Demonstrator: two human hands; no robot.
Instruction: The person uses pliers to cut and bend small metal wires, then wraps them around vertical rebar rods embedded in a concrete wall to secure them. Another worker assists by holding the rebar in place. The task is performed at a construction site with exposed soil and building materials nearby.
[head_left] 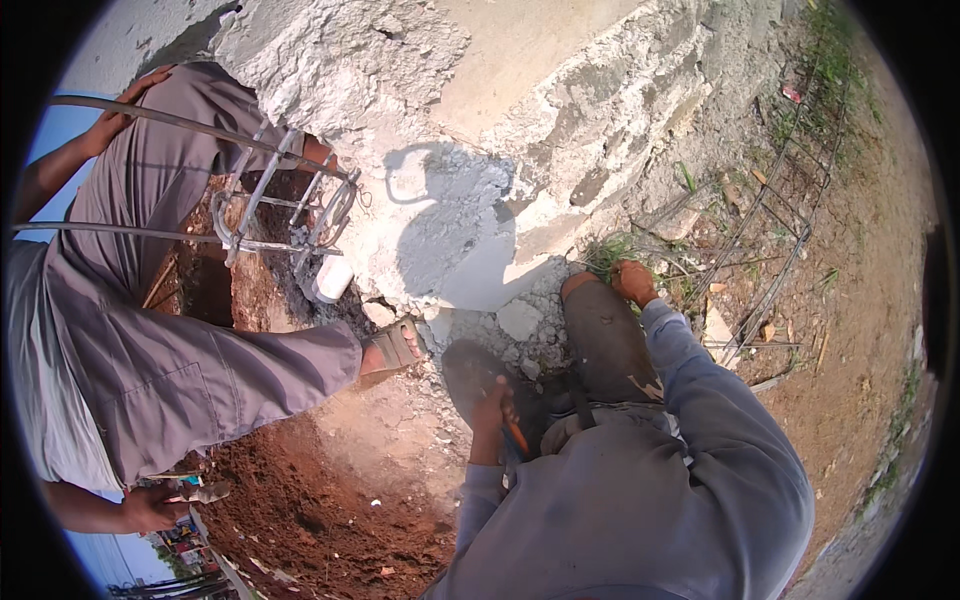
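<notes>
My left hand (pixel 490 408) is closed by my left thigh, around a tool with an orange handle (pixel 515 434); its working end is hidden. Beyond my right knee, my right hand (pixel 633 283) is curled low beside a clump of green grass (pixel 606 254). What its fingers hold, if anything, does not show. Broken whitish rubble (pixel 520 320) lies between and ahead of my knees, at the foot of a rough, chipped concrete wall (pixel 560 110).
At left, a co-worker in grey trousers (pixel 230 395) holds a small trowel-like tool (pixel 205 492). A steel rebar cage (pixel 285 195) juts over a hole beside the wall. Another wire frame (pixel 800 232) lies at right. Loose red soil (pixel 310 505) is heaped at lower left.
</notes>
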